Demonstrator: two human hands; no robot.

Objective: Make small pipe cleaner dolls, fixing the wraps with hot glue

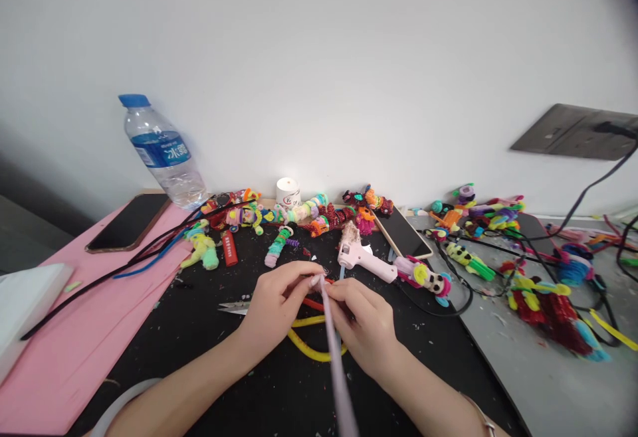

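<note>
A pale lilac pipe cleaner runs from between my fingertips down toward the bottom edge of the view. My left hand pinches it near its upper end, thumb against forefinger. Close beside it, my right hand has its fingers closed on the same pipe cleaner. Beneath the hands, a yellow pipe cleaner lies curved on the black mat, with a red strand partly hidden. Scissors lie left of my left hand, their handles out of sight. Just beyond my fingers rests a pink glue gun.
Several colourful pipe-cleaner figures line the wall, more on the grey surface at right. A water bottle, paper cup, red lighter-like object and two phones stand or lie around. A cord hangs from the socket.
</note>
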